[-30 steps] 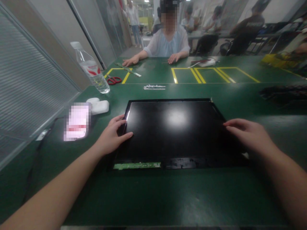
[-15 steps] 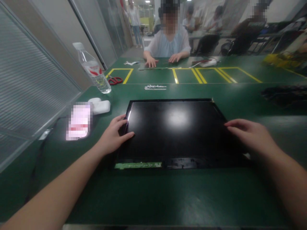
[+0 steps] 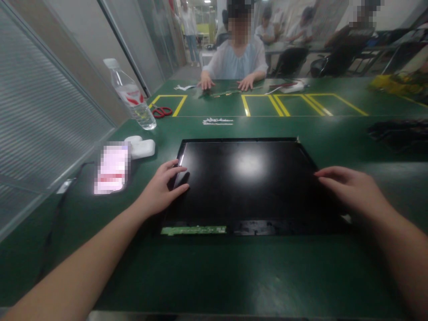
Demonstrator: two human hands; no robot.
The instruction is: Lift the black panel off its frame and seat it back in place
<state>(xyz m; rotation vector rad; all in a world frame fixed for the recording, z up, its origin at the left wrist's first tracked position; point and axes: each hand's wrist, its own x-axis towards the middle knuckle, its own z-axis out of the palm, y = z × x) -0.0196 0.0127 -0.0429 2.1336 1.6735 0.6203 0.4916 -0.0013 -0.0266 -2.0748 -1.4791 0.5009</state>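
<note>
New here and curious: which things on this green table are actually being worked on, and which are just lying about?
In hand: flat black glossy display panel with green circuit strip, touched by left hand and right hand.
Lying about: clear plastic water bottle, red-handled scissors, white plastic case, lit phone.

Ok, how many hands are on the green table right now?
4: the left hand on the black panel, left edge; the right hand at its right edge; a co-worker's two hands across the table. Others may be hidden.

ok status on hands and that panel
Both open: left hand on black panel left edge, right hand on right edge. Panel flat on green table. Left of it, apart: phone, white case.
</note>
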